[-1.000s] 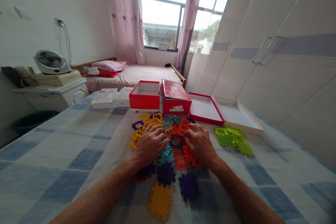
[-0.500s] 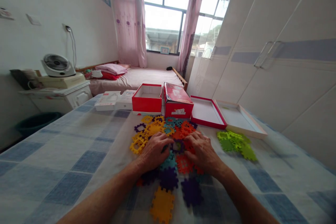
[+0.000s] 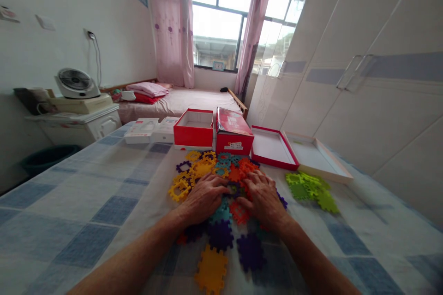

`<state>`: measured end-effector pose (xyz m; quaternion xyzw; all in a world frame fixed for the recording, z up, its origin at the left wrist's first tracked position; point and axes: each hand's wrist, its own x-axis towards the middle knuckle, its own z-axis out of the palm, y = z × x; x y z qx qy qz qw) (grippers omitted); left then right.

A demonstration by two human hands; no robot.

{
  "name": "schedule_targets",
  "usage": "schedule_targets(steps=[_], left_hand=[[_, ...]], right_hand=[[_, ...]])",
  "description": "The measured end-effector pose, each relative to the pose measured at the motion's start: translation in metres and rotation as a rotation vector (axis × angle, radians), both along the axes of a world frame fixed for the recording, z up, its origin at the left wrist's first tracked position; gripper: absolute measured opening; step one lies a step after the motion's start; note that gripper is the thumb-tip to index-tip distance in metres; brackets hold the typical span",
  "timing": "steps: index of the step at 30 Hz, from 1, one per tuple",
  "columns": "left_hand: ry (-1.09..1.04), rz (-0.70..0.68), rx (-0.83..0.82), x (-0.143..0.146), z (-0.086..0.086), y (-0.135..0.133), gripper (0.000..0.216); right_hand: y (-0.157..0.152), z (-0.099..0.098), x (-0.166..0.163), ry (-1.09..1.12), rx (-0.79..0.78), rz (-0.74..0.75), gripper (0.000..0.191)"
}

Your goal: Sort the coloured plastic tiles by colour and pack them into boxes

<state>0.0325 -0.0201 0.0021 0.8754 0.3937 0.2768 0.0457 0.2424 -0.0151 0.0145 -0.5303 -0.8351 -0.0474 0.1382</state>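
Observation:
A pile of toothed foam puzzle tiles (image 3: 214, 170) in yellow, orange, teal and purple lies on a checked tablecloth (image 3: 104, 203). My left hand (image 3: 204, 196) rests palm down on the pile, fingers spread over teal and purple pieces. My right hand (image 3: 263, 196) lies beside it, fingers flat on orange and purple tiles. Both hands nearly meet over a purple ring-shaped tile (image 3: 235, 189). Closer to me lie a yellow tile (image 3: 212, 268) and a purple tile (image 3: 249, 251).
A group of green tiles (image 3: 309, 187) sits to the right. Behind the pile stand an open red box (image 3: 194, 131), a closed red box (image 3: 233, 131), a red lid (image 3: 273, 148) and a white tray (image 3: 316, 156). White boxes (image 3: 150, 130) lie at back left; wardrobe doors on the right.
Both hands have drawn a little closer together over the pile, the tiles under them shifting slightly. The camera has tilted a bit.

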Motion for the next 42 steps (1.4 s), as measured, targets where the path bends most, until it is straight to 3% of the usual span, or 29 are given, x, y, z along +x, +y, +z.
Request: schedule_targets(steps=[6,11,14,19,24,29,36,42], left_hand=[[0.005,-0.004,0.024,0.000,0.004,-0.002,0.027],[-0.023,0.013,-0.007,0.001,0.007,-0.005,0.011],[-0.035,-0.002,-0.019,0.000,0.007,-0.006,0.006],[-0.066,0.017,-0.031,0.001,0.006,-0.006,0.005],[-0.172,0.092,-0.015,0.001,0.007,-0.006,0.004],[-0.241,0.182,0.029,0.000,0.007,-0.005,0.004],[-0.142,0.090,0.032,0.000,0.005,-0.002,0.017],[-0.050,0.040,0.022,-0.001,0.005,-0.001,0.029]], right_hand=[[0.007,-0.002,0.007,0.082,-0.090,0.052,0.043],[0.003,-0.003,0.007,0.119,-0.029,0.065,0.032],[0.000,-0.001,0.007,0.091,-0.004,0.034,0.033],[0.002,0.003,0.009,0.072,0.053,-0.090,0.015],[0.000,0.003,0.008,0.089,0.088,-0.058,0.017],[-0.003,-0.001,0.001,0.044,0.002,-0.061,0.049],[0.006,-0.008,0.001,0.104,-0.090,-0.011,0.045],[0.003,-0.006,-0.002,0.234,-0.005,0.070,0.037]])
